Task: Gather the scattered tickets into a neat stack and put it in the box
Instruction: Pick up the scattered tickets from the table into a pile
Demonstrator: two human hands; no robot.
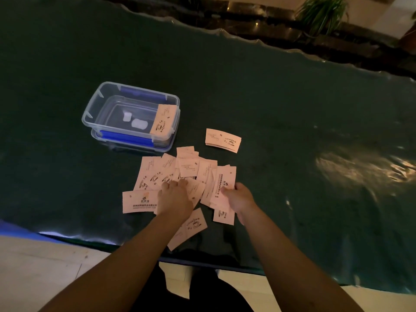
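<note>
Left hand (174, 199) grip spread flat on pale pink rectangular paper tickets (180, 174), overlapping, long axes every way, on dark green glossy table (292, 131). Right hand (238, 199) grip pinching upright-pointing tickets. Beyond left grip: clear rectangular plastic box (108, 102), ticket leaning inside. Small neat stack (222, 140) beyond right grip.

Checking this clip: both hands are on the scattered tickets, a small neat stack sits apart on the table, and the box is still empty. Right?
Not quite. The head view shows the box already holds tickets leaning against its right wall. The rest stands: both hands are on the scattered tickets, and a small stack sits apart.
</note>
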